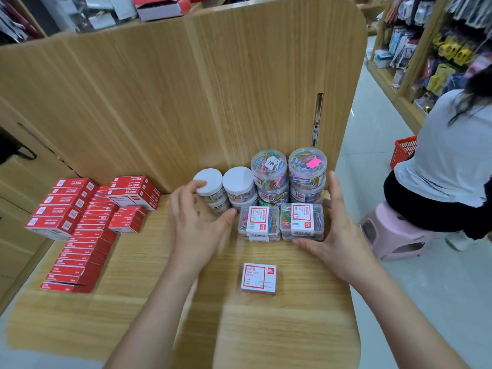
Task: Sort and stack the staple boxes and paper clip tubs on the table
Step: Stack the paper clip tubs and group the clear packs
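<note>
Clear rectangular paper-clip tubs on the wooden worktop are being flanked by the left hand and right hand, fingers spread wide, gripping nothing; even two-sided pressure is being advised.

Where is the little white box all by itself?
Head view, middle: the white box sits alone on the table, nearer than the clear flat tubs.

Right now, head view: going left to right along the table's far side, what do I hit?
red staple boxes → first white-lidded tub → second white-lidded tub → clear tub with white sticker → clear tub with pink sticker → off the table, pink stool.
</note>
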